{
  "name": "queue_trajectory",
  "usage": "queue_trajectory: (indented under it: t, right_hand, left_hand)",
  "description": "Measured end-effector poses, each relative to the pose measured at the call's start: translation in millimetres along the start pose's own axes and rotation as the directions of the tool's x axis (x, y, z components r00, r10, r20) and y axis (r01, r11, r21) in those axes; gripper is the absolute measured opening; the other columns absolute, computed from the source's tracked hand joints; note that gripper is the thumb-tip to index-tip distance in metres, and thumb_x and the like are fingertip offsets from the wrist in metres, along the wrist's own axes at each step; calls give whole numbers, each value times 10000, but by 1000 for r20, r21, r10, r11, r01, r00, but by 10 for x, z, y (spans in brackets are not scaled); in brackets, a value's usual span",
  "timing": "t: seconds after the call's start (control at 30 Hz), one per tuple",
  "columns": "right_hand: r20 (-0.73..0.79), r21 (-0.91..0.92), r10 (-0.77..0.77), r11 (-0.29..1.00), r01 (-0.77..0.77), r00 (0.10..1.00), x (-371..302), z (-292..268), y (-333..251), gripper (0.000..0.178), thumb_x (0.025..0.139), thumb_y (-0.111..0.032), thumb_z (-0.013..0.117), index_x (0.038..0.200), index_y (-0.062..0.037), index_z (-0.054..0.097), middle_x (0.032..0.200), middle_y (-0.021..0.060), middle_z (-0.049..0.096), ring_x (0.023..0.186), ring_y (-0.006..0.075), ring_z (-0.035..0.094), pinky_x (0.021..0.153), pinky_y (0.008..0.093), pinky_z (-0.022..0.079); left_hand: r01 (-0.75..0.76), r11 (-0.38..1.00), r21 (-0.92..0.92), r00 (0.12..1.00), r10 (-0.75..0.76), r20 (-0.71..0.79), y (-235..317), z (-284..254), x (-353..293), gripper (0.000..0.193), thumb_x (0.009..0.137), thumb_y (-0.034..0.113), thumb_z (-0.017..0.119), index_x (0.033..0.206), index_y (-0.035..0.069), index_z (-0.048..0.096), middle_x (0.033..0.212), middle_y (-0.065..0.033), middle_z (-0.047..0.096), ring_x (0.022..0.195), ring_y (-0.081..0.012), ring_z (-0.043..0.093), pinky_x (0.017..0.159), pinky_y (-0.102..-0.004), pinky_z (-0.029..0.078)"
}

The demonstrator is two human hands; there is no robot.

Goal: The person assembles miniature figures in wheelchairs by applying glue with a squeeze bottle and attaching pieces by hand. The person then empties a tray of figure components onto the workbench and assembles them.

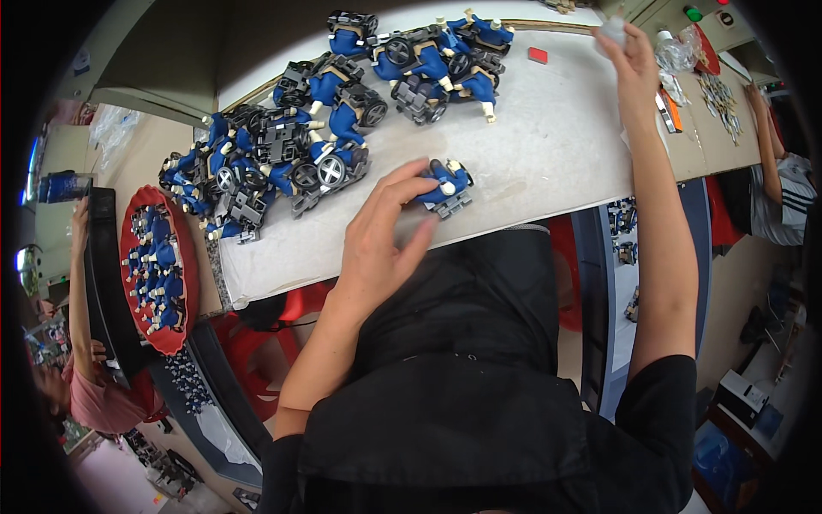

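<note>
My left hand (377, 231) reaches over the table's near side, fingers loosely curved and the thumb spread apart. Its fingertips are at a small toy figure (449, 182) in blue clothing on a grey wheeled seat, overlapping its left edge; whether they press on it I cannot tell. Raised at the far right, my right hand (634, 62) pinches a small whitish object (613, 32), too blurred to name. A large heap of similar blue toy figures with grey and black wheeled parts (282, 141) covers the table's left and far side.
On the white table (548, 128) lies a small red block (537, 55). An orange cutter (671, 111) and thin metal parts (721, 107) lie beyond my right arm. A red tray (190, 283) of blue figures stands left. Co-workers' arms show at left (79, 283) and right (766, 128).
</note>
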State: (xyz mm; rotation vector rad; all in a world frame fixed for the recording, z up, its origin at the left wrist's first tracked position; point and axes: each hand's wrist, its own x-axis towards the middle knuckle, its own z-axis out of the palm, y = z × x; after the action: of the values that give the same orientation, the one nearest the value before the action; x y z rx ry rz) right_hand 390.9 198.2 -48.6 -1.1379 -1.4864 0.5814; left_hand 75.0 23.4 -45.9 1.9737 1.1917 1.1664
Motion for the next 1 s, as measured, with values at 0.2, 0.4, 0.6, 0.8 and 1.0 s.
queue_trajectory:
  t: [0.2,0.4,0.6,0.8,1.0]
  right_hand:
    - [-167,270,83,962,-36,982,-997,281,-907,372,850,-74,483,1191,50,402,1042,138,520,869,188,564,742,316,481]
    - [-274,434,264,892,-125,925,-2111,380,-986,320,823,-49,518,1115,39,422,987,134,497,840,201,510,695,335,431]
    - [-288,521,362,836,-172,887,-2269,559,-1124,341,687,-2,645,973,-19,461,962,132,485,799,171,510,685,262,441]
    - [-60,194,-59,979,70,996,-2254,612,-1123,439,620,-42,761,958,-44,481,900,89,486,782,191,542,680,280,460]
    - [9,125,-170,978,168,985,-2201,687,-1142,485,581,23,772,966,-45,485,919,105,498,768,207,567,621,273,479]
  left_hand:
    - [49,993,108,998,-54,44,-67,60,-70,589,610,36,740,1123,51,452,1246,-155,453,1117,-276,475,892,-329,409]
    - [-35,992,125,999,35,2,-68,47,-34,600,611,-4,703,1157,64,463,1158,-145,508,1107,-337,463,900,-382,397]
    - [-28,983,180,998,38,-54,-76,99,-41,608,606,5,713,1152,27,446,1139,-96,527,1032,-336,500,875,-380,419]
    - [-53,985,165,990,73,-119,-68,119,-95,567,594,19,721,1111,29,487,1101,-83,559,1019,-311,512,858,-370,419]
    - [-110,977,180,980,136,-143,-138,141,-99,564,594,50,722,1115,54,509,1093,-101,571,1019,-312,512,894,-419,379]
